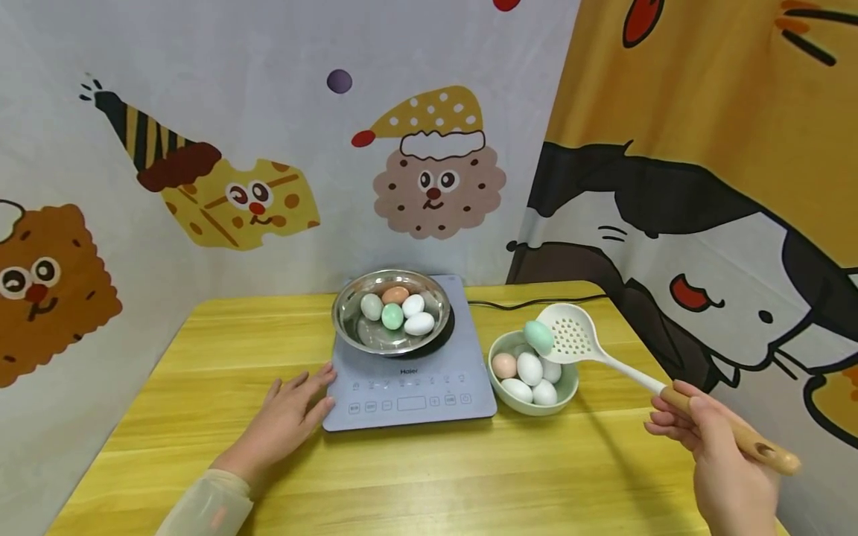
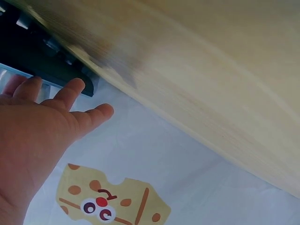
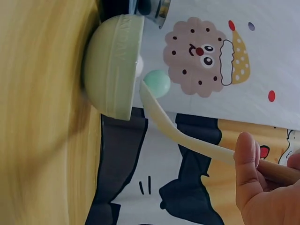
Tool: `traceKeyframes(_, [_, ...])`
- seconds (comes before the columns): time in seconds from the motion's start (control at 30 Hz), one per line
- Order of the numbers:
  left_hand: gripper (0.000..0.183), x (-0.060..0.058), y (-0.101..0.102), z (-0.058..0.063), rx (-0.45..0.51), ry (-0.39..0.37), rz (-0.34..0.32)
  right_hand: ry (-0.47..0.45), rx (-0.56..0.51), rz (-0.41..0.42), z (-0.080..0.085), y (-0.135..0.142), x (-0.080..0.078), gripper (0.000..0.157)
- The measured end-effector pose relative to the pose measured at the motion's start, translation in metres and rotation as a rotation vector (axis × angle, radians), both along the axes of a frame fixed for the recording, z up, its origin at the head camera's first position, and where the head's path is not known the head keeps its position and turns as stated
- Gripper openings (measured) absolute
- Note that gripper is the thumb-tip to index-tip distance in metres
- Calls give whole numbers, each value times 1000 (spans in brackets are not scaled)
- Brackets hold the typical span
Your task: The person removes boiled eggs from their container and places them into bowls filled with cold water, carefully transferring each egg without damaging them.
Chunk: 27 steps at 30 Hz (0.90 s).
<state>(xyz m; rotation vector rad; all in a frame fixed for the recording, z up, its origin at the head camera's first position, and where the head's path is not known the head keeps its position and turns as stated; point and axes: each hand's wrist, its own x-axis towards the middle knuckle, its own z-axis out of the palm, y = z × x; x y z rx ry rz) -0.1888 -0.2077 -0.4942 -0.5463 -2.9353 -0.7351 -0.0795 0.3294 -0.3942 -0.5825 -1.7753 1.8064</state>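
My right hand [image 1: 731,454] grips the wooden handle of a white slotted spoon [image 1: 570,333]. At the spoon's far edge sits a green egg [image 1: 539,337], above a light green bowl [image 1: 567,387] holding several white and pinkish eggs. The right wrist view shows the green egg [image 3: 157,83] against the spoon's head, just outside the rim of the bowl [image 3: 112,70]. With fingers spread, my left hand [image 1: 288,417] touches the left edge of a grey induction cooker [image 1: 412,383]. On the cooker stands a steel pan [image 1: 348,327] with several eggs of green, brown and white.
A black cord [image 1: 516,305] runs from behind the cooker to the right along the back of the wooden table [image 1: 429,476]. A curtain with cartoon prints [image 1: 268,74] hangs right behind the table and along its sides.
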Motion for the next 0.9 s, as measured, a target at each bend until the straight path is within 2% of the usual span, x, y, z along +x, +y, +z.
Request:
traceKeyframes(0.13, [54,0,0,0,-2,-5,3,-17,89,-15,0,-6,7,33])
traceKeyframes(0.33, [54,-1,0,-1,-8,-1,8,-7,163,-9,2,-10,13,27])
traceKeyframes(0.63, [55,0,0,0,-5,-9,0,58,155,3,9,-13,15,29])
traceKeyframes(0.73, [55,1,0,2,-8,-7,-4,110,140,2,13,-19,11,29])
traceKeyframes(0.8, [54,1,0,2,-10,-6,-5,142,166,29,18,-27,7,29])
traceKeyframes(0.9, [54,1,0,3,-17,-5,-3,217,212,146,26,-42,-1,30])
